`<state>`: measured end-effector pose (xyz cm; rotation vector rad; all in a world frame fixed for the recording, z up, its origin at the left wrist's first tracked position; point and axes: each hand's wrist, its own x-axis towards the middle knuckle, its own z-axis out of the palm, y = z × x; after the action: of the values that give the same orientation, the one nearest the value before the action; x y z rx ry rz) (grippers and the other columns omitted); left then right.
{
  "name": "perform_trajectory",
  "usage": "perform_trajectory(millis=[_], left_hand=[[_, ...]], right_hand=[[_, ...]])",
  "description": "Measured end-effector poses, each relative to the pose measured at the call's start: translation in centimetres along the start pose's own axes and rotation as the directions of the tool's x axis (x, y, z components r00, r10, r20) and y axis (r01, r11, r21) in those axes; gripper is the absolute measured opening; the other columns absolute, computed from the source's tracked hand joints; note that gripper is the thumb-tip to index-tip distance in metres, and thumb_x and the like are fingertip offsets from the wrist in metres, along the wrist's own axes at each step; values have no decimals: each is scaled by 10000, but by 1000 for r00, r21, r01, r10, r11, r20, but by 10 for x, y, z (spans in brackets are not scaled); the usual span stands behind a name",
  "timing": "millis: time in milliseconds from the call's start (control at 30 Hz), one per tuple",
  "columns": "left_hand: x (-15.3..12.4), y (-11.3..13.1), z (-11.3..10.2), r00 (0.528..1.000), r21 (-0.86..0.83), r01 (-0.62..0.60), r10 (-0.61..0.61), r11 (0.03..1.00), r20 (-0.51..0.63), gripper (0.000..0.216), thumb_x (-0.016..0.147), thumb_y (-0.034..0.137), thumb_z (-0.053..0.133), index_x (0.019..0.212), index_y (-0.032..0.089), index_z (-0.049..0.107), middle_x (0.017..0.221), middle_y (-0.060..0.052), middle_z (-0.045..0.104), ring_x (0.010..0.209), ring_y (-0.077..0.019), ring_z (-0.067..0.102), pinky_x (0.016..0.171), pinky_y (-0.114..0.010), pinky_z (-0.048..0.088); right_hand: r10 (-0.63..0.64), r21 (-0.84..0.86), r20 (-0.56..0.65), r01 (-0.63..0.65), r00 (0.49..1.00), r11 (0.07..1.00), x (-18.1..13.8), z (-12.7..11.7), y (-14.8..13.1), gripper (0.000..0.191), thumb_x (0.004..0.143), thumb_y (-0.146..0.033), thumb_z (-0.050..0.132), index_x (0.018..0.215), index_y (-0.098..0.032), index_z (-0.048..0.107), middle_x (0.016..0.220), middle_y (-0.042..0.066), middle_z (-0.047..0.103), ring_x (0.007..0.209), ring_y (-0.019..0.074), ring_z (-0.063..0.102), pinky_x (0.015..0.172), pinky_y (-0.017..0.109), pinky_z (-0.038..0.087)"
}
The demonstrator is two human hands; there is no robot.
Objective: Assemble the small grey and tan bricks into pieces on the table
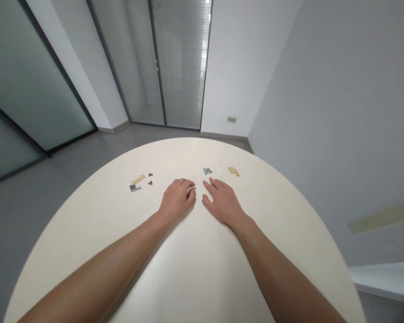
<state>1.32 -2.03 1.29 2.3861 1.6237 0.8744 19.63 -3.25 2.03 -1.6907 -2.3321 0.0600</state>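
Note:
My left hand rests on the white table, its thumb and fingers curled toward each other around a small white piece that is mostly hidden. Beside it, my right hand lies with fingers apart and nothing in them. Just beyond the right fingertips are some small blue-grey pieces, a white piece and tan pieces, which look like toy building bricks. Left of my left hand lie a long tan piece, a grey bar and a dark piece.
Two small dark pieces, one farther and one nearer, lie at the left group's right side. The round white table has a curved edge all round. Behind it stand a glass partition and a wall with a socket.

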Motion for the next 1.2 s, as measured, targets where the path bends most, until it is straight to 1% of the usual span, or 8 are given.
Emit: perform_trajectory(millis=[133,233,367,433,533,733,933,1200], left_hand=[[1,3,-6,999,38,38,-38,999,-7,199,929,244,506,1037,208,669,1079,-73,725,1028,-254,625,916,-410,502],[0,2,-8,998,140,46,-40,989,-47,234,932,262,505,1090,204,668,1192,-99,696,1132,-278,598,1023,-458,452],[-6,-3,-8,983,330,168,-133,929,-127,402,918,378,544,1234,142,623,1486,-207,502,1389,-393,421,1172,-590,265],[-9,-5,-8,975,375,219,-185,901,-125,483,927,448,525,1273,118,598,1551,-242,410,1450,-436,331,1170,-617,251],[-12,-6,-9,960,394,279,-259,876,-104,517,952,501,459,1291,130,581,1582,-242,366,1471,-463,283,1133,-678,263],[-8,-10,-13,938,374,340,-342,863,-65,520,971,521,406,1253,122,586,1564,-249,392,1457,-450,325,1135,-633,297],[-4,-16,-11,956,364,281,-293,888,-22,548,973,521,403,1305,113,557,1564,-257,391,1451,-434,351,1140,-583,318],[0,-29,-19,948,397,318,-291,861,-129,589,973,512,389,1382,108,520,1604,-230,334,1494,-421,267,1168,-650,248]], right_hand=[[-11,12,-22,11,1000,1000,1,0,3,522,972,-359,479,1460,-178,521,1541,134,473,1415,261,421,1179,436,298],[-11,13,-33,11,999,1000,1,1,3,515,968,-354,486,1450,-175,531,1530,133,486,1402,263,429,1173,430,300],[-17,13,-17,17,1000,1000,1,0,3,519,971,-351,480,1454,-165,525,1532,140,481,1402,268,429,1169,430,302],[-15,13,-13,15,1000,1000,0,0,2,521,973,-351,475,1456,-162,522,1533,145,477,1404,272,428,1168,434,304],[-12,11,-21,12,1000,1000,0,-1,2,519,972,-348,478,1451,-155,529,1530,148,481,1400,278,434,1170,430,303],[-11,16,-25,11,1000,1000,-1,-2,2,518,973,-349,473,1450,-156,532,1528,144,484,1402,272,433,1175,426,299],[-7,13,-25,7,1000,1000,-1,-2,1,517,971,-352,470,1449,-162,532,1528,142,484,1402,273,431,1174,429,298],[-9,16,-17,9,1000,1000,-3,-4,2,515,974,-344,462,1449,-156,527,1525,146,485,1394,266,434,1171,419,297]])
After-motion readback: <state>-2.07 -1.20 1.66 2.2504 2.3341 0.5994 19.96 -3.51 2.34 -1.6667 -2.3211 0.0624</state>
